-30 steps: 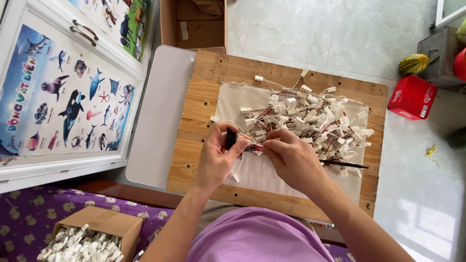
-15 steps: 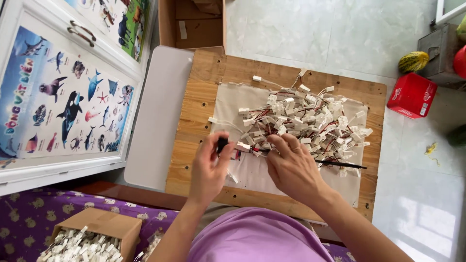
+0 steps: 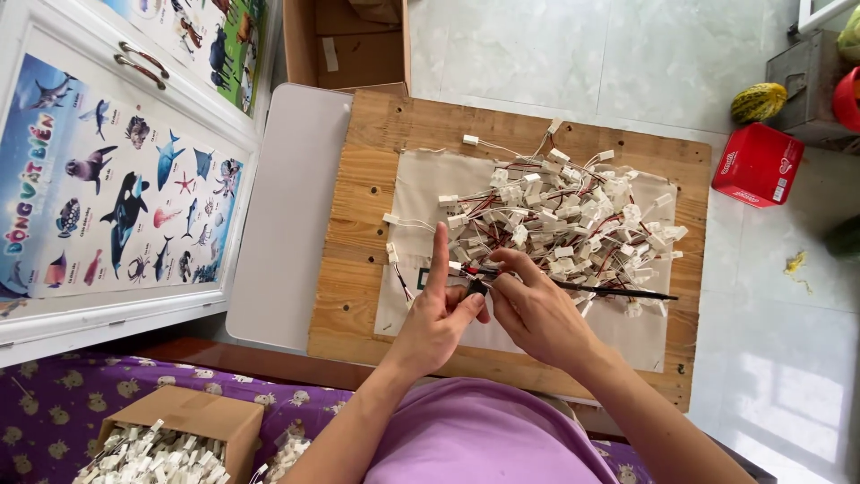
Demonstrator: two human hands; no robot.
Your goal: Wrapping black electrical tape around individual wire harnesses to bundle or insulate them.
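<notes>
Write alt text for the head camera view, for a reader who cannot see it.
Two bare hands, left hand and right hand, pinch a small black part over a cloth on a wooden board. Behind them lies a pile of white wired connectors.

One head-worn camera looks steeply down, close over the wooden board (image 3: 376, 179).

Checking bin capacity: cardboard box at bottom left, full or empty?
Full, or nearly. The cardboard box is open on top, with white connectors heaped up to its rim. Its lower part is cut off by the frame edge.
</notes>
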